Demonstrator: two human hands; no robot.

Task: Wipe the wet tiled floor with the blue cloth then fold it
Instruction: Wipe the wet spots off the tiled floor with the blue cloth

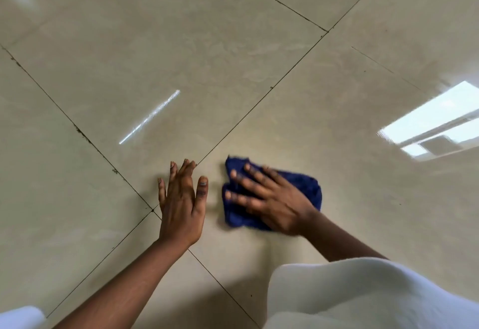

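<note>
The blue cloth lies bunched on the glossy beige tiled floor, a little to the 4 o'clock side of the picture's centre, on the tile just right of a dark grout line that runs away toward 1 o'clock. The right hand lies flat on top of the cloth, fingers straight and spread, pointing toward 10 o'clock; it presses the cloth down and does not curl round it. Its outline is slightly blurred. The cloth shows beyond the fingertips at 10 o'clock and past the back of the hand toward 3 o'clock.

The left hand rests palm-down on the bare floor just beside the cloth, at its 9 o'clock, not touching it. Its fingers are straight and fanned, pointing to 12 o'clock, and hold nothing. The palm covers the crossing of two grout lines.

A bright window reflection sits on the tiles at 3 o'clock, and a thin streak of light at 11 o'clock of the left hand. Pale fabric, a garment on the person, fills the 5 o'clock corner.
</note>
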